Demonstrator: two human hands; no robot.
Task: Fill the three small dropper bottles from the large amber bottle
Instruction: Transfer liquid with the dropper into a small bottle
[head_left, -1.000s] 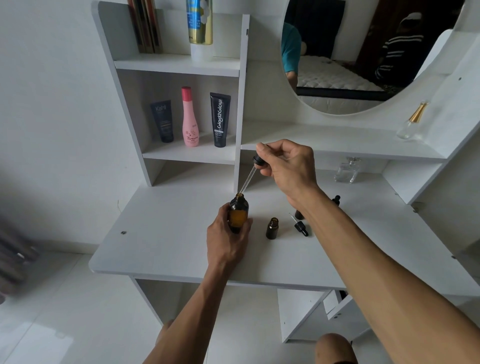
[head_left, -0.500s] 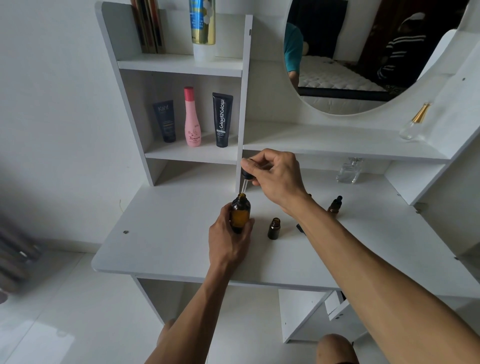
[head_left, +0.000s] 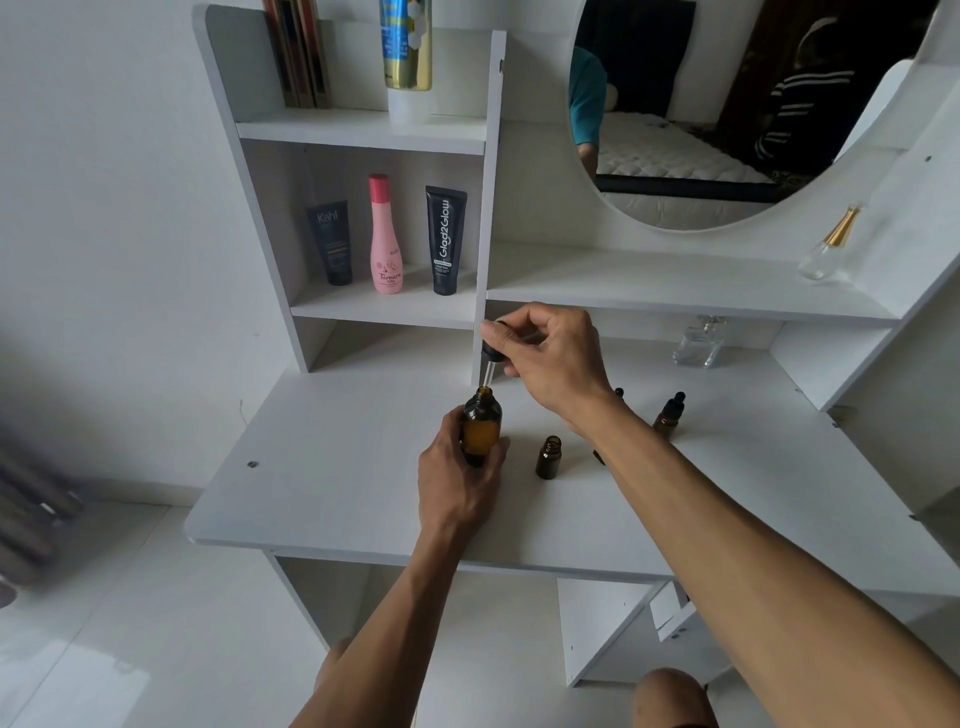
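1. The amber bottle (head_left: 482, 426) stands upright on the white desk (head_left: 337, 483), near the middle of the top, its neck open.
2. The left hand (head_left: 460, 483) wraps around the bottle's lower body, fingers and thumb curled on either side of the glass.
3. The right hand (head_left: 550, 358) hangs just above the bottle and pinches the black bulb of a dropper (head_left: 491, 358) between thumb and curled fingers; the glass tube points down, its tip at or just inside the bottle's mouth.
4. An open small bottle (head_left: 548, 457) stands just right of the amber one, without a cap.
5. Further right, beyond the right forearm, a capped small bottle (head_left: 670, 413) stands upright; another black dropper top (head_left: 619, 391) shows at the wrist, its bottle hidden by the arm.
6. A clear glass bottle (head_left: 698, 345) sits at the back under the shelf (head_left: 649, 291), and a gold-necked clear bottle (head_left: 828, 249) stands on it.
7. In the left cubby stand a dark tube (head_left: 332, 244), a pink bottle (head_left: 385, 239) and a black tube (head_left: 445, 241).
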